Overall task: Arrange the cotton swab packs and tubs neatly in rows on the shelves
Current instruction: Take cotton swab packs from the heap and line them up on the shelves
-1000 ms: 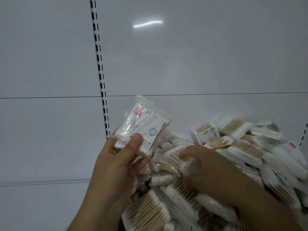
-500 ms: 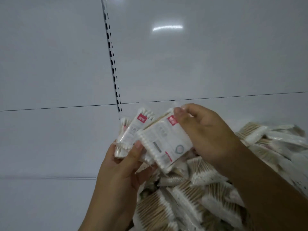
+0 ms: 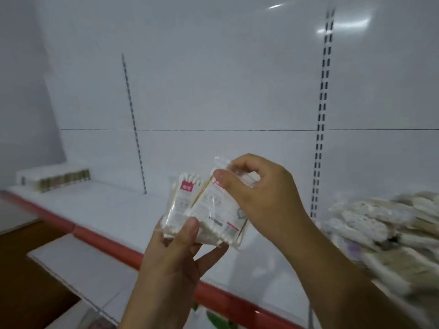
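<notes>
Cotton swab packs (image 3: 206, 210), two by my count, are held above the shelf (image 3: 107, 210): the left hand (image 3: 175, 264) cups them from below, thumb pressed on their lower ends, while the right hand (image 3: 261, 195) pinches the front pack's top. Squaring a small stack seems the step in hand. Next it needs carrying away from the one heap (image 3: 384, 229) at right, too blurred to count, to the single row (image 3: 59, 180) far left.
</notes>
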Motion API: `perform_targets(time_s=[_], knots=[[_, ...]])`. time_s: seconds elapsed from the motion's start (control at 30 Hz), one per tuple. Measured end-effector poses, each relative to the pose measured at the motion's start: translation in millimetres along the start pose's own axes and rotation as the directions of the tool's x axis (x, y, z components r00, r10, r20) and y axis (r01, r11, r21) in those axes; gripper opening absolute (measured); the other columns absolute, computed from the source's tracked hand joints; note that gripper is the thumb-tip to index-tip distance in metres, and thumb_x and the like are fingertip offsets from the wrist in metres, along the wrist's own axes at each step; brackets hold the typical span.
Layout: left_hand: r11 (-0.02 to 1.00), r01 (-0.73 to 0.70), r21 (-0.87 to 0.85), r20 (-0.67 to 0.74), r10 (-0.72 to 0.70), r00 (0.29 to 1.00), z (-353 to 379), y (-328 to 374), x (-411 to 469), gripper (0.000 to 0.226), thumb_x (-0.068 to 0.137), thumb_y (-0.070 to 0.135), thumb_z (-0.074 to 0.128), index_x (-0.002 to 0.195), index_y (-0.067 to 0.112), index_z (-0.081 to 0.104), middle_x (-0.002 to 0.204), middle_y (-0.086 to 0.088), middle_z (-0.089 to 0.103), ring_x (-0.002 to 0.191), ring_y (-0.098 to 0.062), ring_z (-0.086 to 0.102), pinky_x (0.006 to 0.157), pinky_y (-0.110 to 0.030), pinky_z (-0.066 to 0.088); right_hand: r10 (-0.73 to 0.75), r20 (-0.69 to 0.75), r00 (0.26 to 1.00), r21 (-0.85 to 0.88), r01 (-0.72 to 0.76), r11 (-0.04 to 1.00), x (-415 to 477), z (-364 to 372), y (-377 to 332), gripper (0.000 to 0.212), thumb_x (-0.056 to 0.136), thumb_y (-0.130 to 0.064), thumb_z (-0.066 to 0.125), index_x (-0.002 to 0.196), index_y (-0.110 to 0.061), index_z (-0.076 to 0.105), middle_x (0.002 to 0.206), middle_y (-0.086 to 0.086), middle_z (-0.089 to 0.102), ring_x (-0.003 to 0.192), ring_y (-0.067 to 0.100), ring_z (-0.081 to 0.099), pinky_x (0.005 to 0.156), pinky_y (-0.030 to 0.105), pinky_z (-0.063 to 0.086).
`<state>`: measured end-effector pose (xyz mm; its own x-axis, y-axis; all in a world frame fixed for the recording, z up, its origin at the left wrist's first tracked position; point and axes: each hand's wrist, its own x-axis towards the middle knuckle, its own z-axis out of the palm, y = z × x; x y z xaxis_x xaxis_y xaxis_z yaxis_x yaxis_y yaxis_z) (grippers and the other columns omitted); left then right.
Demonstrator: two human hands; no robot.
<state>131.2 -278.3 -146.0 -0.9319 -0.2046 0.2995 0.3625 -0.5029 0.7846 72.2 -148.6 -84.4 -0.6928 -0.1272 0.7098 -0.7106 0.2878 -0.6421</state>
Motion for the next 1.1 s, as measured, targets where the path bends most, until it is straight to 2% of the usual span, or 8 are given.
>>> perform_targets(time_s=[0.13,0.23,0.37,0.57,0.73,0.8,0.9,1.1], knots=[[0.999,-0.034,0.007,-0.142,0.035,0.989,-101.6,57.9,-12.1,0.071,0.053,0.017,0.088,0.119,0.017,0.063,0.109,-0.014,0.072,0.088,-0.027,0.072,0.06,-0.036,0.06,-0.026,0.166,0.986,0.12,0.006,0.993,-4.1,130.3,-40.2,0.02,0.079,-0.051,0.066,0.088,-0.034,0.069,0.091,-0.019,0.065,0.086,-0.004,0.061,0.075,0.019,0.051],[0.996,-0.083,-0.009,-0.272,0.077,0.959,-172.4,92.4,-15.1,0.063,0.062,0.017,0.069,0.124,0.018,0.057,0.109,-0.01,0.072,0.094,-0.026,0.072,0.063,-0.033,0.06,0.072,0.309,0.948,0.358,-0.186,0.915,-10.9,212.8,-62.4,0.027,0.081,-0.047,0.065,0.106,-0.036,0.065,0.103,-0.016,0.065,0.092,0.001,0.064,0.071,0.018,0.051],[0.995,-0.101,-0.005,-0.366,0.092,0.926,-255.3,126.9,-11.4,0.067,0.068,0.013,0.081,0.129,0.016,0.054,0.115,-0.011,0.07,0.104,-0.028,0.068,0.067,-0.033,0.059,0.101,0.447,0.889,0.481,-0.334,0.811,-24.2,302.7,-74.4,0.03,0.08,-0.03,0.072,0.107,-0.036,0.06,0.1,-0.013,0.067,0.086,0.004,0.069,0.065,0.021,0.057],[0.997,-0.064,-0.044,-0.321,0.047,0.946,-357.6,159.5,16.4,0.098,0.048,0.034,0.093,0.135,0.015,0.051,0.128,-0.017,0.062,0.118,-0.036,0.059,0.085,-0.042,0.056,0.064,0.542,0.838,0.465,-0.362,0.808,-14.4,417.4,-68.4,0.043,0.078,-0.016,0.078,0.106,-0.042,0.059,0.101,-0.013,0.069,0.096,0.009,0.067,0.074,0.031,0.059],[0.978,0.039,-0.204,-0.177,-0.076,0.981,-442.9,200.9,64.0,0.08,0.05,0.031,0.092,0.122,0.009,0.065,0.131,-0.023,0.058,0.12,-0.039,0.057,0.09,-0.046,0.054,0.037,0.569,0.822,0.487,-0.372,0.79,30.4,500.5,-59.7,0.042,0.075,-0.007,0.078,0.102,-0.036,0.063,0.094,-0.015,0.072,0.088,0.01,0.07,0.071,0.034,0.06],[0.976,0.061,-0.208,-0.205,-0.104,0.973,-479.1,218.9,87.3,0.079,0.045,0.023,0.093,0.118,0.007,0.067,0.13,-0.025,0.058,0.116,-0.04,0.059,0.084,-0.047,0.057,0.03,0.579,0.815,0.501,-0.385,0.775,51.2,541.4,-58.7,0.043,0.074,-0.004,0.078,0.1,-0.035,0.064,0.092,-0.014,0.072,0.085,0.01,0.07,0.069,0.033,0.06],[0.985,0.045,-0.165,-0.323,-0.097,0.941,-538.8,245.0,113.4,0.091,0.033,0.017,0.095,0.12,0.011,0.067,0.127,-0.024,0.061,0.113,-0.042,0.061,0.076,-0.049,0.059,0.024,0.609,0.793,0.525,-0.426,0.737,67.4,617.1,-65.7,0.043,0.074,-0.008,0.081,0.099,-0.038,0.064,0.096,-0.011,0.072,0.088,0.01,0.07,0.07,0.033,0.059],[0.999,0.047,-0.018,-0.392,-0.05,0.919,-660.6,296.6,145.9,0.097,0.031,0.029,0.097,0.122,0.02,0.065,0.126,-0.02,0.063,0.114,-0.043,0.06,0.099,-0.059,0.041,0.023,0.728,0.685,0.48,-0.533,0.696,77.4,763.4,-84.1,0.038,0.08,-0.019,0.076,0.095,-0.05,0.059,0.101,-0.01,0.07,0.094,0.008,0.068,0.077,0.033,0.058]])
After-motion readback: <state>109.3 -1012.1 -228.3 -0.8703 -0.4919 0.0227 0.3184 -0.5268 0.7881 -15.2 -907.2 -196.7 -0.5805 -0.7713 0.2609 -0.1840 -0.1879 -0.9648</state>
